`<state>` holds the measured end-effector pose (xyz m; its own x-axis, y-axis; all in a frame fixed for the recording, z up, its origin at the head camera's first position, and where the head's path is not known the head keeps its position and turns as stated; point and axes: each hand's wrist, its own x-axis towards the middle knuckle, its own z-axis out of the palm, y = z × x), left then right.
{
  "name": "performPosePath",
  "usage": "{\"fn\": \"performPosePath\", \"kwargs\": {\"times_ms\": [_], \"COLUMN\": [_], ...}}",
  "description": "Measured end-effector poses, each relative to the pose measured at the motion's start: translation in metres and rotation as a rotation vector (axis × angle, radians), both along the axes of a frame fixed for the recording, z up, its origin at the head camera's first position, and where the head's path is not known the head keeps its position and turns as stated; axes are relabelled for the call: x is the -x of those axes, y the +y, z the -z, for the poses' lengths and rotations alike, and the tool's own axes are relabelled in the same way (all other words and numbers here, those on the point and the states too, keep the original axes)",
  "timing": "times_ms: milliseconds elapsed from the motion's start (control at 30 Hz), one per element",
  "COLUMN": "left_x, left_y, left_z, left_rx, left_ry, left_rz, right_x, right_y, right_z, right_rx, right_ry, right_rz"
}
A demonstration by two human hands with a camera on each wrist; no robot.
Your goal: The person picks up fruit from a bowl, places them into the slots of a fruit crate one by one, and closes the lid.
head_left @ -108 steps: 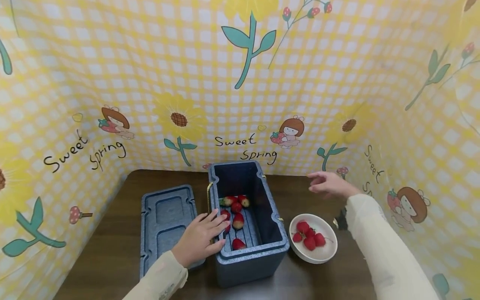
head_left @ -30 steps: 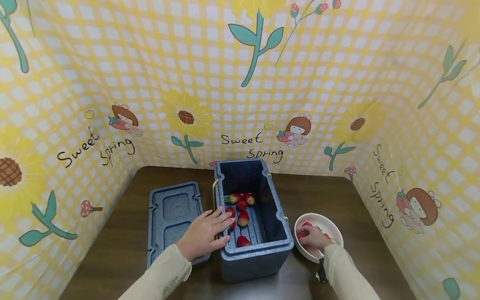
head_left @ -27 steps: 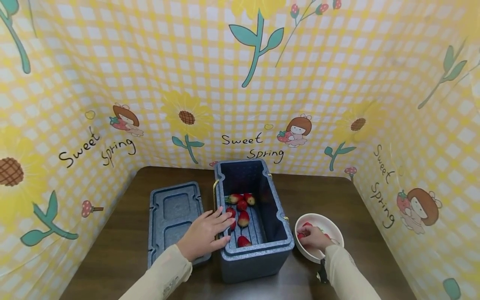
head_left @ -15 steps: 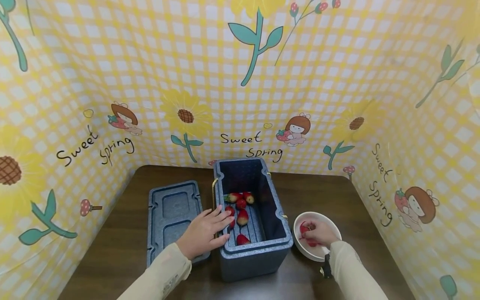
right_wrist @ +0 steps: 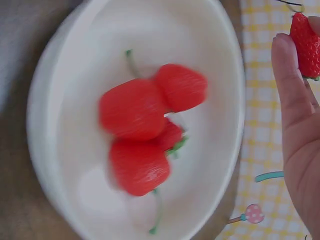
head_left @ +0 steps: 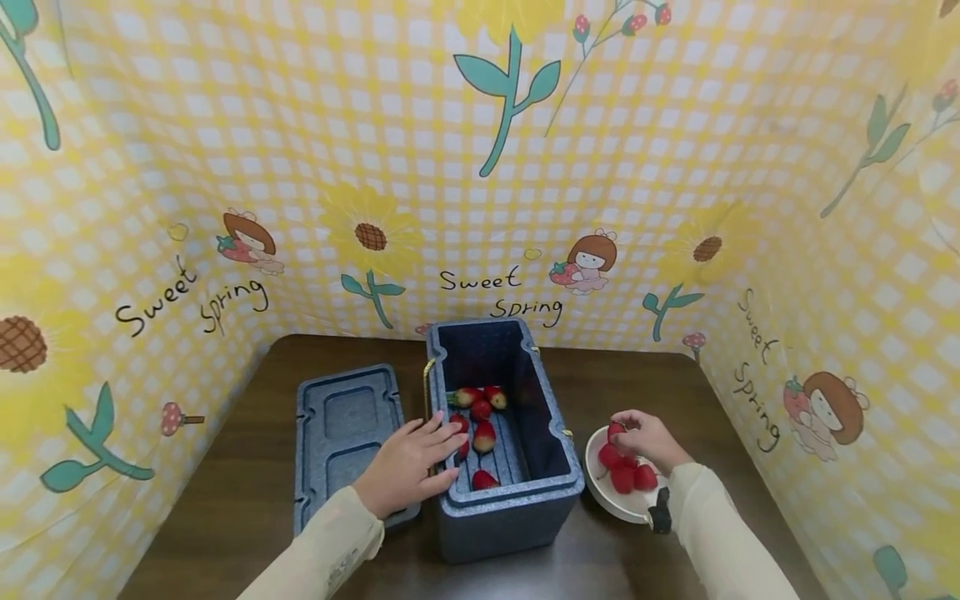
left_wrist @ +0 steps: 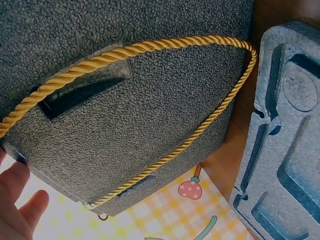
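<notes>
My right hand [head_left: 651, 437] pinches a red strawberry [head_left: 616, 430] between thumb and fingers above the far side of a white bowl [head_left: 609, 503]. In the right wrist view that strawberry [right_wrist: 306, 47] shows at the upper right, beside the bowl [right_wrist: 52, 125]. Several strawberries [right_wrist: 132, 110] with green stems lie in the bowl. My left hand [head_left: 405, 467] rests on the left rim of a lidless dark grey-blue foam box [head_left: 510, 521], fingers extended over the edge. On the box floor lie several red and pale-yellow strawberries [head_left: 484, 436], one partly hidden by my fingers.
The box's lid [head_left: 347, 415] lies flat on the brown wooden table [head_left: 247, 475], left of the box. A yellow rope handle [left_wrist: 145, 47] runs along the box's outer side. Yellow checked cloth [head_left: 420, 108] with printed flowers stands around the table.
From down among the strawberries in the bowl, my right hand has risen toward the bowl's far edge with one strawberry. Over the last second my left hand has stayed on the box rim.
</notes>
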<state>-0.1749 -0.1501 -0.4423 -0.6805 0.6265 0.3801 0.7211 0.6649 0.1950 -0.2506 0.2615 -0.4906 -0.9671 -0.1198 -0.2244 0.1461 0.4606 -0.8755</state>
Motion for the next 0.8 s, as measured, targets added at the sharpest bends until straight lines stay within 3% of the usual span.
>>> {"fn": "performPosePath", "kwargs": {"times_ms": [167, 333, 533, 800], "left_x": [0.001, 0.0, 0.0, 0.001], "left_y": [0.003, 0.0, 0.0, 0.001], "left_z": [0.002, 0.001, -0.001, 0.0], "left_rx": [0.017, 0.042, 0.06, 0.048], "left_ry": [0.022, 0.069, 0.032, 0.031], "left_rz": [0.001, -0.012, -0.015, -0.014], "right_x": [0.006, 0.022, 0.042, 0.063], "right_y": [-0.001, -0.016, -0.032, -0.055], "right_z": [-0.018, -0.041, -0.064, -0.08], "right_rx": [0.075, 0.081, 0.153, 0.185], "right_ry": [0.03, 0.08, 0.082, 0.08], "right_rz": [-0.022, -0.063, -0.066, -0.097]}}
